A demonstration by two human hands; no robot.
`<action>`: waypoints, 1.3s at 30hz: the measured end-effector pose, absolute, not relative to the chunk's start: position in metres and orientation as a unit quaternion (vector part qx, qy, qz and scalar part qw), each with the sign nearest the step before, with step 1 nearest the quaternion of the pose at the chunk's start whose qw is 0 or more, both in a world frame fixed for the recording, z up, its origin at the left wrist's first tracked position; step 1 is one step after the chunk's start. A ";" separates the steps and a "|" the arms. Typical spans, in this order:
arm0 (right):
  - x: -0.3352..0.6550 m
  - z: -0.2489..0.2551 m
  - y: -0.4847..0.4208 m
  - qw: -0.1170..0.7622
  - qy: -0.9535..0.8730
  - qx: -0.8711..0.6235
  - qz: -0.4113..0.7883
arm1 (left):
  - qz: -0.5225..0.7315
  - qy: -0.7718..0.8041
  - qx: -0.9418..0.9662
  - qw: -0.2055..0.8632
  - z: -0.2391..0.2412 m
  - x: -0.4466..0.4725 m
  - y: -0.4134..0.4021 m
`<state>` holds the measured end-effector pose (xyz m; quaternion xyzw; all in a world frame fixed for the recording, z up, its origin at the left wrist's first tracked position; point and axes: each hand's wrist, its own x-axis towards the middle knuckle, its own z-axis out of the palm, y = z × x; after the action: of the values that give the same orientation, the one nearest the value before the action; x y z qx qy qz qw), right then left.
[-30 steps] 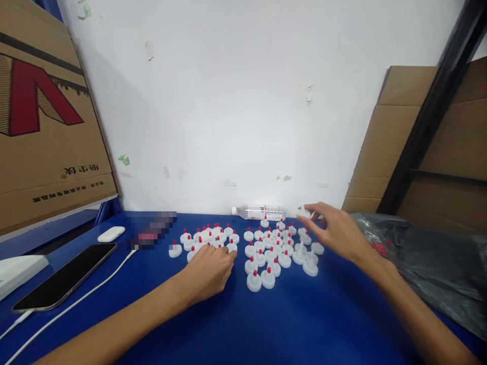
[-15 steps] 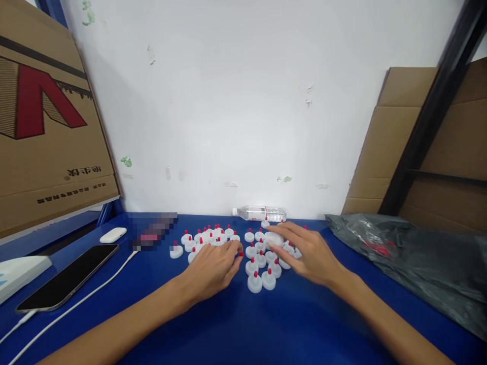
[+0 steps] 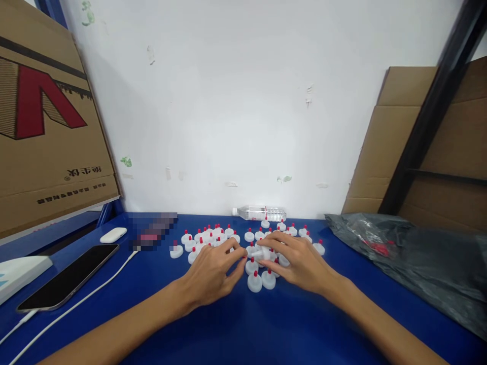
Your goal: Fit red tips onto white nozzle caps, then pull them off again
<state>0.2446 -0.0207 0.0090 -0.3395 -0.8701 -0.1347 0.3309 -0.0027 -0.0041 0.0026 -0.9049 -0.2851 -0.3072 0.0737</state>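
- Translucent white plastic: the held cap [image 3: 264,254], tipped on its side between your two hands, over the right-hand group of caps [image 3: 254,283], with its narrow nozzle directed left.
- Your right hand [image 3: 300,259]: partly open, thumb and fingers curved about the cap's broad base.
- Your left hand [image 3: 216,266]: thumb and forefinger nearly closed, apparently on a small red tip [image 3: 245,257]; whether it touches the nozzle, you cannot tell from this view.
- Likely faults: a tip offered off the nozzle's axis could seat crookedly or spring from your pinch; a loose hold on the smooth base could let the cap roll.
- Crowding: red-tipped caps stand close beneath your right fingers, so a low wrist or knuckle could topple them; the left-hand group [image 3: 205,236] lies just beyond your left knuckles.
- Surroundings on the blue table [image 3: 243,329]: a clear bottle [image 3: 258,213] lying along the wall [image 3: 228,111], bounding your reach behind the caps; grey plastic sheeting [image 3: 414,263] with red pieces [image 3: 376,248] at right; a phone [image 3: 68,276], white cable [image 3: 87,288] and small white case [image 3: 113,234] at left, the cable passing near your left forearm.
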 end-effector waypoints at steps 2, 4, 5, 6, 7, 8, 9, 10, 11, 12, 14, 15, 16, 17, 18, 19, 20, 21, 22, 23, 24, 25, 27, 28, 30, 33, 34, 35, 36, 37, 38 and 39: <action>0.244 0.007 -0.020 0.326 -0.871 -0.344 -0.129 | -0.333 -0.269 -0.901 0.075 0.003 -0.003 -0.004; 0.243 0.005 -0.020 0.322 -0.872 -0.347 -0.127 | -0.356 -0.256 -0.896 0.076 0.003 -0.002 -0.005; 0.243 0.005 -0.020 0.320 -0.872 -0.347 -0.127 | -0.365 -0.250 -0.894 0.075 0.004 -0.002 -0.005; 0.243 0.004 -0.020 0.320 -0.873 -0.347 -0.126 | -0.373 -0.244 -0.892 0.072 0.004 -0.002 -0.005; 0.243 0.004 -0.020 0.321 -0.873 -0.346 -0.127 | -0.378 -0.238 -0.892 0.068 0.004 -0.002 -0.004; 0.243 0.004 -0.020 0.323 -0.872 -0.345 -0.127 | -0.381 -0.233 -0.893 0.064 0.004 -0.002 -0.004; 0.242 0.004 -0.020 0.324 -0.872 -0.345 -0.128 | -0.383 -0.227 -0.893 0.060 0.003 -0.002 -0.004; 0.242 0.005 -0.020 0.325 -0.871 -0.345 -0.129 | -0.385 -0.220 -0.895 0.057 0.003 -0.002 -0.004; 0.242 0.005 -0.020 0.325 -0.871 -0.344 -0.129 | -0.386 -0.214 -0.896 0.055 0.002 -0.002 -0.003; 0.242 0.005 -0.020 0.325 -0.871 -0.344 -0.128 | -0.387 -0.209 -0.896 0.053 0.001 -0.002 -0.003; 0.242 0.006 -0.020 0.326 -0.873 -0.342 -0.124 | -0.391 -0.200 -0.897 0.050 0.000 -0.002 -0.002; 0.242 0.006 -0.021 0.327 -0.873 -0.340 -0.122 | -0.393 -0.196 -0.897 0.048 0.000 -0.002 -0.002; 0.242 0.006 -0.021 0.327 -0.874 -0.339 -0.122 | -0.395 -0.191 -0.897 0.047 -0.001 -0.002 -0.001; 0.243 0.007 -0.021 0.327 -0.874 -0.339 -0.122 | -0.398 -0.186 -0.897 0.046 -0.001 -0.002 -0.001; 0.243 0.007 -0.021 0.328 -0.873 -0.339 -0.123 | -0.400 -0.180 -0.897 0.046 -0.001 -0.002 0.000; 0.243 0.006 -0.021 0.327 -0.874 -0.338 -0.124 | -0.402 -0.175 -0.897 0.047 -0.002 -0.003 0.000; 0.243 0.006 -0.021 0.327 -0.874 -0.337 -0.126 | -0.403 -0.172 -0.897 0.047 -0.002 -0.003 0.001; 0.243 0.006 -0.021 0.327 -0.875 -0.334 -0.128 | -0.404 -0.172 -0.897 0.049 -0.002 -0.003 0.001; 0.243 0.006 -0.021 0.326 -0.876 -0.331 -0.130 | -0.403 -0.175 -0.897 0.052 -0.002 -0.003 0.002; 0.243 0.006 -0.021 0.326 -0.877 -0.328 -0.131 | -0.403 -0.180 -0.895 0.058 -0.002 -0.004 0.002; 0.243 0.007 -0.021 0.326 -0.877 -0.326 -0.131 | -0.405 -0.188 -0.892 0.066 -0.002 -0.004 0.003; 0.243 0.007 -0.021 0.326 -0.878 -0.325 -0.131 | -0.405 -0.197 -0.890 0.075 -0.002 -0.004 0.003; 0.243 0.007 -0.021 0.331 -0.878 -0.320 -0.133 | -0.392 -0.212 -0.891 0.091 -0.002 -0.003 0.003; 0.242 0.007 -0.022 0.334 -0.878 -0.314 -0.139 | -0.380 -0.219 -0.894 0.095 -0.001 -0.003 0.003; 0.240 0.006 -0.023 0.341 -0.876 -0.301 -0.162 | -0.352 -0.232 -0.902 0.091 -0.001 -0.002 0.002; 0.237 0.005 -0.025 0.352 -0.869 -0.289 -0.195 | -0.338 -0.247 -0.906 0.069 -0.002 -0.001 0.000; 0.235 0.004 -0.026 0.355 -0.867 -0.288 -0.200 | -0.338 -0.248 -0.906 0.060 -0.002 -0.001 0.000; 0.234 0.004 -0.026 0.359 -0.865 -0.287 -0.201 | -0.339 -0.249 -0.906 0.051 -0.002 -0.001 -0.001; 0.232 0.004 -0.027 0.363 -0.864 -0.284 -0.202 | -0.339 -0.249 -0.906 0.044 -0.002 -0.001 -0.001; 0.231 0.004 -0.027 0.367 -0.863 -0.281 -0.203 | -0.339 -0.248 -0.907 0.037 -0.002 -0.002 -0.001; 0.230 0.003 -0.028 0.372 -0.862 -0.277 -0.204 | -0.340 -0.247 -0.907 0.031 -0.002 -0.002 -0.002; 0.229 0.003 -0.028 0.376 -0.861 -0.274 -0.206 | -0.341 -0.247 -0.907 0.025 -0.002 -0.002 -0.002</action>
<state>0.2292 -0.0280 0.0029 -0.2739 -0.8610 -0.2056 0.3761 -0.0018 -0.0021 -0.0020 -0.9067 -0.2468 -0.3411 0.0253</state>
